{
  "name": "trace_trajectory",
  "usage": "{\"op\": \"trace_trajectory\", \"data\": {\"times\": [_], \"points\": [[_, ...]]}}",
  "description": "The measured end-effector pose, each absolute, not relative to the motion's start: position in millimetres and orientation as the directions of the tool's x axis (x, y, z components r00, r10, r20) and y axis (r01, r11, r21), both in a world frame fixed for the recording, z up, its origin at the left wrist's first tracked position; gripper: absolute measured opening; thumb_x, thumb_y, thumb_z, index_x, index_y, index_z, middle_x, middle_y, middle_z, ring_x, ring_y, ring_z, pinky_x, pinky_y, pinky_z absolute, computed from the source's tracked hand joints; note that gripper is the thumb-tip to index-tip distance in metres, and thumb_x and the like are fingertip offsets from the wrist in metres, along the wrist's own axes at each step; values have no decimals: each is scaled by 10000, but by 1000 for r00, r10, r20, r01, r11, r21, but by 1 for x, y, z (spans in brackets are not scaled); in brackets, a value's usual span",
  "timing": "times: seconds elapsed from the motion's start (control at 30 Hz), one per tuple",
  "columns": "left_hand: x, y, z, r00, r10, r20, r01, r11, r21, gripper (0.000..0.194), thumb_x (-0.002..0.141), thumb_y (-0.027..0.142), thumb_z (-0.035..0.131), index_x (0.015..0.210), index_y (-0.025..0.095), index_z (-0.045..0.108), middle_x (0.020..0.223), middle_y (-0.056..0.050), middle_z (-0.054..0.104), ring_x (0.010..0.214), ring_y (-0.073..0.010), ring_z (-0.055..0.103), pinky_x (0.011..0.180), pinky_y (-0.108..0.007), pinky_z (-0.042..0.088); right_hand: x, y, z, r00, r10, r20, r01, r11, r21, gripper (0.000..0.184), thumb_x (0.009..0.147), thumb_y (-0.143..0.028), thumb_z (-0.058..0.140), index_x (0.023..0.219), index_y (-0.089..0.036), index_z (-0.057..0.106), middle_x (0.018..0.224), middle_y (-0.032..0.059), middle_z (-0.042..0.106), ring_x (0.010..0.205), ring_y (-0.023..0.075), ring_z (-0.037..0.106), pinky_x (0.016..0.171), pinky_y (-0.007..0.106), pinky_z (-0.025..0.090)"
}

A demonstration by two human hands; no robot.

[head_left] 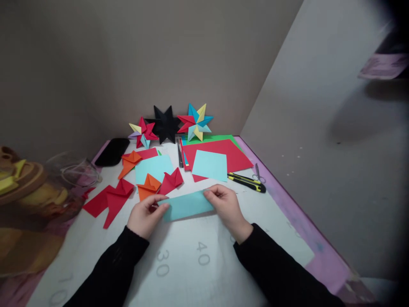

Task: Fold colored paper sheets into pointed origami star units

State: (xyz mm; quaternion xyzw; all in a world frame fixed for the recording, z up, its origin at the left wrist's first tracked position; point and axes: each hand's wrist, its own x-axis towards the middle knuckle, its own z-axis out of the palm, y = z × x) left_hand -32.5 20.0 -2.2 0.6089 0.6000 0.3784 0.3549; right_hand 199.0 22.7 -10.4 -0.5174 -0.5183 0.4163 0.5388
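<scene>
A light blue sheet of paper, folded into a long strip, is held just above the white board between my two hands. My left hand pinches its left end between thumb and fingers. At the upper right corner, my right hand grips the same paper. Just beyond lie folded red paper pieces and folded orange paper pieces. Flat light blue squares rest behind them, one on the left and another on red sheets at right.
Three paper stars, including a black one, lean on the back wall. A yellow-black cutter and small scissors lie at right. A black phone-like slab sits back left. Clutter with a clear container stands left of the numbered board.
</scene>
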Motion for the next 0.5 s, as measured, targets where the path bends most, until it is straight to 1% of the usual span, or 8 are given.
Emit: {"op": "trace_trajectory", "data": {"times": [0.07, 0.1, 0.17, 0.23, 0.3, 0.4, 0.5], "points": [[-28, 17, 2, 34, 989, 142, 523, -139, 841, 299, 723, 410, 619, 912, 183, 662, 849, -46, 680, 809, -202, 605, 757, -321, 464, 195, 19, -8, 74, 992, 106, 97, 98, -990, 205, 729, -350, 661, 642, -172, 609, 628, 4, 586, 591, 131, 509, 549, 243, 409], [-25, 16, 5, 71, 979, 191, 552, -198, 810, 292, 724, 403, 625, 917, 188, 666, 869, -50, 687, 851, -212, 607, 798, -332, 457, 193, 17, -6, 44, 995, 91, 106, 86, -991, 203, 725, -344, 663, 637, -171, 606, 621, 4, 585, 586, 130, 509, 545, 242, 410], [-21, 14, 12, 153, 961, 231, 594, -276, 756, 243, 729, 397, 628, 857, 198, 681, 827, -47, 696, 851, -218, 612, 809, -340, 456, 188, 12, -1, -11, 998, 64, 120, 65, -991, 199, 718, -332, 664, 625, -169, 596, 606, 1, 579, 573, 126, 507, 533, 238, 410], [-19, 12, 18, 206, 959, 193, 611, -281, 740, 208, 736, 403, 619, 755, 207, 686, 769, -39, 696, 805, -214, 617, 772, -332, 467, 184, 8, 2, -49, 998, 46, 125, 52, -991, 197, 713, -326, 664, 619, -170, 588, 598, 0, 574, 563, 123, 505, 520, 235, 410], [-17, 12, 22, 241, 964, 110, 603, -237, 761, 218, 737, 413, 612, 698, 210, 683, 755, -36, 697, 780, -208, 621, 746, -323, 476, 182, 6, 5, -65, 997, 38, 123, 46, -991, 197, 712, -324, 664, 616, -172, 584, 593, -1, 570, 558, 121, 503, 512, 233, 410], [-17, 12, 24, 266, 964, 14, 574, -170, 801, 214, 711, 414, 630, 724, 211, 695, 770, -33, 702, 766, -201, 626, 732, -314, 485, 182, 6, 5, -64, 997, 36, 121, 44, -992, 192, 715, -317, 665, 615, -174, 585, 594, -2, 573, 557, 120, 506, 515, 234, 417], [-16, 12, 23, 264, 964, 3, 571, -159, 805, 214, 695, 419, 642, 723, 215, 701, 769, -31, 704, 753, -199, 628, 721, -312, 489, 185, 7, 3, -60, 998, 38, 119, 45, -992, 183, 716, -319, 670, 627, -177, 598, 607, 1, 589, 563, 124, 521, 521, 239, 428]]}}
